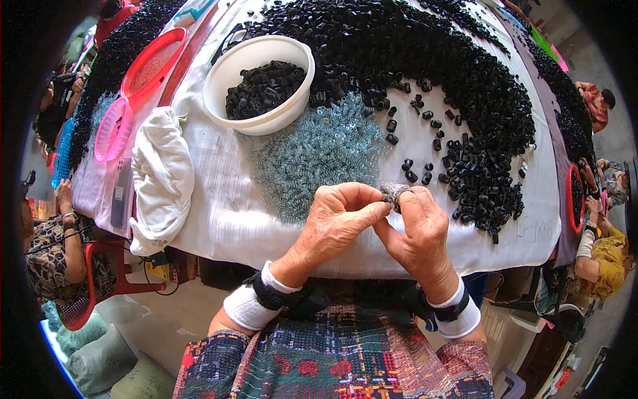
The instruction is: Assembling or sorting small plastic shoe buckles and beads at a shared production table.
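My left hand (337, 223) and my right hand (420, 229) meet over the near part of the white-covered table. Thumb and forefinger are pinched on each side, and the fingertips almost touch. Something small and dark seems to sit between them, too small to name. A grey, silvery wrap (395, 191) covers a fingertip of my right hand. Just beyond my left hand spreads a heap of small metal coil springs (319, 163). To the right of my right hand lie loose small black plastic parts (468, 176), part of a large curved pile.
A white bowl (216, 80) of black parts stands behind the springs. At left lie a bundled white cloth (161, 176), a phone (120, 193), a pink basket (100, 143) and a red tray (176, 41). People sit at both sides; a red chair (86, 292) stands lower left.
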Available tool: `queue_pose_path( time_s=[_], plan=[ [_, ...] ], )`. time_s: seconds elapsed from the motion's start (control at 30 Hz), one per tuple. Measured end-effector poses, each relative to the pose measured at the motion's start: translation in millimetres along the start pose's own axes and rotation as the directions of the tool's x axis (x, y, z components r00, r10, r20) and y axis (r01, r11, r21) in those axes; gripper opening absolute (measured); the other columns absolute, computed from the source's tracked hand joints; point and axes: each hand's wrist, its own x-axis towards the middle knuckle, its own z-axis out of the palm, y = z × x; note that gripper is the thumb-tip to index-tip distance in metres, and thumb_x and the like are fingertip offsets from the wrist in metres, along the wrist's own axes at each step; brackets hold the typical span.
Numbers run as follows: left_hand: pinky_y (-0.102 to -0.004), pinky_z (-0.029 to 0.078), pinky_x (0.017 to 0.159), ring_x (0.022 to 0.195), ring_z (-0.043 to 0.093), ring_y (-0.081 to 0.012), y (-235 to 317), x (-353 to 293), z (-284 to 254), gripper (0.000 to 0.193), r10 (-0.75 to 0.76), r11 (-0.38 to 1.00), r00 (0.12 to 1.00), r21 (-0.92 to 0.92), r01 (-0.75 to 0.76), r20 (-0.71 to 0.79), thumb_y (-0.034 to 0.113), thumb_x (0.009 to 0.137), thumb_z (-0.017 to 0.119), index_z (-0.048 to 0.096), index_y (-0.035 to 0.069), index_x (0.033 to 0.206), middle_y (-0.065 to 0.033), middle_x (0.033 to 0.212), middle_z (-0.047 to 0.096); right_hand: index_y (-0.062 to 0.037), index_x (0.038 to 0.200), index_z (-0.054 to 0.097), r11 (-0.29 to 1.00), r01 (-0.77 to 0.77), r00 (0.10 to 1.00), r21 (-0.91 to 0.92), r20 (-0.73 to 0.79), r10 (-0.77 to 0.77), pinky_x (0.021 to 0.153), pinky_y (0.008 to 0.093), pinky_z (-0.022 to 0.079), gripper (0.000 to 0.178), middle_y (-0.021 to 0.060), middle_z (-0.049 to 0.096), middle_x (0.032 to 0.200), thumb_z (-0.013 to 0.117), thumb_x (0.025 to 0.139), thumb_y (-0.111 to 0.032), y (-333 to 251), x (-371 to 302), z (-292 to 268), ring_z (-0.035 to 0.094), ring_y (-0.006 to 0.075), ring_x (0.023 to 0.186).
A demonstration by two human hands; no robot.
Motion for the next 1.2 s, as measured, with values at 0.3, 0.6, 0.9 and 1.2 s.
queue_pose_path(
  time_s=[0.3, 0.6, 0.9, 1.2],
  plan=[
    [-0.0206, 0.05, 0.063, 0.072, 0.06, -0.007, 7.2, 9.0, -0.8, 0.014, -0.015, 1.0, 1.0, 0.018, 0.015, -0.003, 0.01, 0.085, 0.066, 0.066, -0.001, 0.093, -0.0034, 0.08, 0.066, -0.0009, 0.079, 0.054, 0.999, -0.029, 1.0, 0.035, 0.008, 0.029, 0.054, 0.0385, 0.045, 0.019, 0.0133, 0.052, 0.072, 0.07, 0.067, -0.003, 3.9, -3.2, -1.2, 0.054, 0.0315, 0.064],
    [-0.0217, 0.051, 0.062, 0.073, 0.062, -0.0089, -0.2, 12.4, 2.2, 0.015, -0.08, 0.994, 0.996, -0.073, 0.077, -0.045, 0.011, 0.087, 0.064, 0.061, 0.001, 0.098, -0.0028, 0.084, 0.064, 0.0027, 0.089, 0.056, 0.91, -0.39, 0.918, 0.143, -0.01, 0.395, 0.055, 0.0328, 0.044, 0.009, 0.0149, 0.055, 0.075, 0.058, 0.081, 0.003, 33.5, -1.8, -18.7, 0.055, 0.025, 0.06],
    [-0.0244, 0.054, 0.064, 0.076, 0.065, -0.0121, 1.5, 11.7, -1.4, 0.017, -0.062, 0.986, 0.998, -0.155, 0.063, 0.01, 0.01, 0.088, 0.063, 0.059, 0.002, 0.102, -0.0085, 0.09, 0.067, 0.0018, 0.091, 0.056, 0.937, -0.337, 0.939, 0.09, -0.039, 0.342, 0.066, 0.0372, 0.047, 0.013, 0.0172, 0.06, 0.084, 0.057, 0.079, 0.004, 51.9, 26.8, -25.2, 0.059, 0.0328, 0.074],
    [-0.0261, 0.055, 0.065, 0.075, 0.066, -0.013, 2.9, 9.4, -14.6, 0.018, -0.093, 0.96, 0.995, -0.263, 0.099, 0.035, 0.01, 0.088, 0.063, 0.059, 0.003, 0.104, -0.0106, 0.094, 0.067, -0.0013, 0.095, 0.058, 0.993, -0.088, 0.993, -0.075, 0.072, 0.094, 0.073, 0.0396, 0.049, 0.016, 0.0153, 0.062, 0.089, 0.058, 0.079, -0.001, 72.8, 73.3, 28.0, 0.06, 0.0335, 0.083]
  ],
)
